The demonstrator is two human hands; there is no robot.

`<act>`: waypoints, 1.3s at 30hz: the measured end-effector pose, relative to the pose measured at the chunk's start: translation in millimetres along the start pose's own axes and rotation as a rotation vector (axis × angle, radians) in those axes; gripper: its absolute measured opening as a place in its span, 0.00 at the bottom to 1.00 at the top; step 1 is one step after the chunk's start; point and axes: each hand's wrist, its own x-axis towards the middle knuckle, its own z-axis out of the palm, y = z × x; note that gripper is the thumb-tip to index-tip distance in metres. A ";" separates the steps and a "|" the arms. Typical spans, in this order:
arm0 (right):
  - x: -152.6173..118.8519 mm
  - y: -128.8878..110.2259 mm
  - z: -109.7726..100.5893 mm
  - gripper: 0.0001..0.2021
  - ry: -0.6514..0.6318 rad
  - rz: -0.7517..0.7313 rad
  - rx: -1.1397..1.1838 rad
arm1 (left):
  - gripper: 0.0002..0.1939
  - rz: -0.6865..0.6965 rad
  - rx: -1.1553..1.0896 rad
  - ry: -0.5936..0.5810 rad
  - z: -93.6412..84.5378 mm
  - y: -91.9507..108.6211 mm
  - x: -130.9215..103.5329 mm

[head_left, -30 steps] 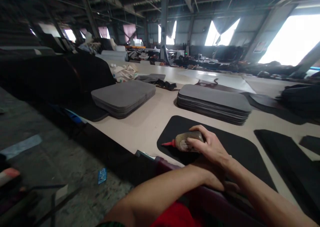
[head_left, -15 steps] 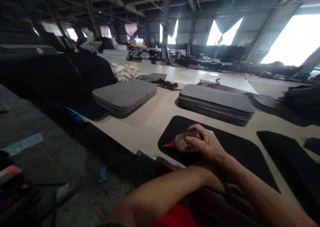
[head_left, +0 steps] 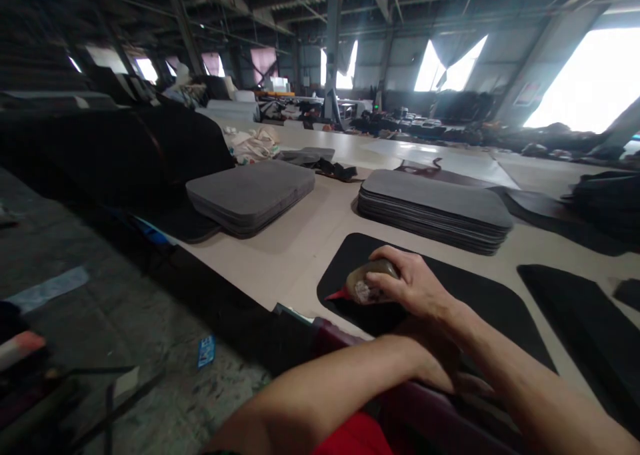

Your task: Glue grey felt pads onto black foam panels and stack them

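My right hand (head_left: 407, 278) is wrapped round a brownish squeeze bottle (head_left: 367, 283), which lies nearly on its side with its red nozzle pointing left. The nozzle tip is over the left end of a black rounded mat (head_left: 480, 288); whether it touches, I cannot tell. Beneath my right forearm crosses my left arm, and my left hand (head_left: 437, 373) rests by the mat's near edge. The fingers of that hand are mostly hidden.
Two stacks of grey rounded mats, a left stack (head_left: 255, 185) and a right stack (head_left: 435, 198), stand behind on the table (head_left: 280, 261). Another black piece (head_left: 575, 301) lies to the right. A black roll (head_left: 125, 148) is at left. The table's near edge borders the floor.
The bottle and my right hand have shifted very slightly, with the bottle tilted a little differently. My left arm stays almost where it was.
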 end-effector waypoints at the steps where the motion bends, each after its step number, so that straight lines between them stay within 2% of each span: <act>1: 2.3 1.1 -0.2 0.13 0.003 -0.005 -0.011 | 0.36 0.009 0.020 -0.001 -2.0 1.1 -1.0; 7: 18.3 10.1 -4.1 0.14 0.038 0.049 -0.103 | 0.37 0.044 0.172 0.090 -8.4 6.6 -7.4; 13: 34.7 22.7 -9.1 0.11 0.124 0.051 -0.248 | 0.39 0.042 0.214 0.188 -9.5 10.7 -12.7; 18: 52.5 43.1 -10.7 0.12 0.213 0.117 -0.356 | 0.44 0.005 0.118 0.142 -10.5 11.0 -13.3; 22: 69.4 57.3 -13.4 0.13 0.245 0.194 -0.457 | 0.42 -0.007 0.150 0.117 -10.4 10.4 -12.2; 27: 84.9 61.3 -20.2 0.15 0.238 0.295 -0.550 | 0.41 0.018 0.202 0.076 -13.2 11.0 -11.6; 33: 91.1 61.7 -32.1 0.16 0.211 0.327 -0.575 | 0.43 -0.006 0.139 0.115 -12.8 10.9 -9.6; 39: 84.1 66.4 -55.4 0.18 0.167 0.378 -0.612 | 0.44 -0.039 0.069 0.079 -14.4 11.5 -7.8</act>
